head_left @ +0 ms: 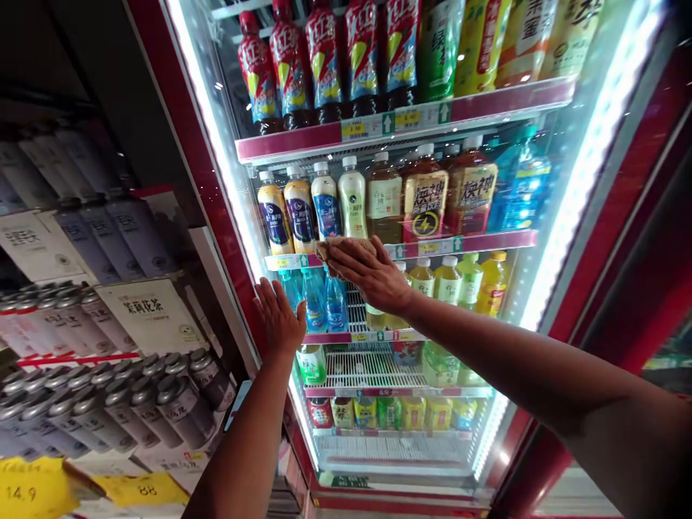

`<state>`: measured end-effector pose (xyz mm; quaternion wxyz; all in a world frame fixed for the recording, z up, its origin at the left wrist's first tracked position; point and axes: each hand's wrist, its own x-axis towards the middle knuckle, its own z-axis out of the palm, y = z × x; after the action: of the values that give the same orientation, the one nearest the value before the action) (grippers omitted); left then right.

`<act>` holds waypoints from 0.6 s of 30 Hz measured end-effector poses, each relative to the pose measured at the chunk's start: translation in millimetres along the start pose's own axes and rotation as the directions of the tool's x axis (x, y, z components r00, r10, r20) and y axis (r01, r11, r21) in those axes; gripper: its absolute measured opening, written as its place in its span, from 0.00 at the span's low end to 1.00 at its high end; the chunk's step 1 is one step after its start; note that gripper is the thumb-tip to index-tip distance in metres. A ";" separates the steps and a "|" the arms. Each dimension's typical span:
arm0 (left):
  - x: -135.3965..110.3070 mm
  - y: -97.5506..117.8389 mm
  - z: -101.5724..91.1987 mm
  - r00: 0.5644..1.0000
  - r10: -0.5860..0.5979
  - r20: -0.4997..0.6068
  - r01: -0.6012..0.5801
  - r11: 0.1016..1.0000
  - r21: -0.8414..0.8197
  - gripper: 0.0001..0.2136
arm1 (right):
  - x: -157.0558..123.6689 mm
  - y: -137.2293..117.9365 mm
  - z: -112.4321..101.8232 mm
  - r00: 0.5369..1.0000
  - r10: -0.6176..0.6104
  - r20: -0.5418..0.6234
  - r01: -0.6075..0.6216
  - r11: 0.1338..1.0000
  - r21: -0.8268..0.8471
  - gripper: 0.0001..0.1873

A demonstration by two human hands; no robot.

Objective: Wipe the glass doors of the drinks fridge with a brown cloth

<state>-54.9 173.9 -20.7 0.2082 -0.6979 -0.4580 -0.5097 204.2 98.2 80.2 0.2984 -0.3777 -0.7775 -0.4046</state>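
A brownish cloth is pressed flat under the right hand, fingers spread, against the cooler's glass door, level with the second shelf rail. At eight o'clock of it, well apart, the left hand is laid open, palm forward, on the glass beside the red door frame. Blue water bottles are seen between the two hands. At nine o'clock, grey tins are stacked outside the cooler.
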 end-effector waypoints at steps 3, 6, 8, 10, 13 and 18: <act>0.1 1.9 -0.3 1.000 -0.009 -0.002 0.009 1.000 0.007 0.40 | -9.3 11.0 -5.3 1.000 -0.028 0.006 0.028 1.000 0.002 0.47; -0.2 2.9 -0.2 1.000 -0.019 -0.007 0.019 1.000 0.021 0.40 | -19.7 19.1 -8.0 0.995 0.078 -0.057 -0.079 0.997 -0.018 0.48; -0.6 3.2 -0.3 1.000 -0.025 -0.010 0.025 0.999 0.029 0.40 | -28.4 22.1 -8.8 0.993 0.093 -0.067 -0.094 0.995 -0.017 0.48; -0.8 3.5 -0.8 1.000 -0.026 -0.007 0.026 0.999 0.037 0.39 | -37.2 26.0 -11.1 0.999 0.033 -0.036 -0.034 0.999 -0.013 0.46; -0.7 5.1 -1.8 0.999 -0.032 0.002 0.031 0.998 0.046 0.39 | -47.7 36.4 -18.1 1.000 -0.011 -0.025 0.011 1.000 -0.028 0.45; 0.9 11.3 -3.3 0.998 -0.067 0.013 0.066 0.997 0.050 0.41 | -64.6 49.5 -27.7 0.990 0.107 -0.095 -0.114 0.991 -0.066 0.48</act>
<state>-47.0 166.2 -16.6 0.2049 -0.6808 -0.4950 -0.4996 284.3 71.3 64.2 0.3421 -0.4117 -0.7261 -0.4316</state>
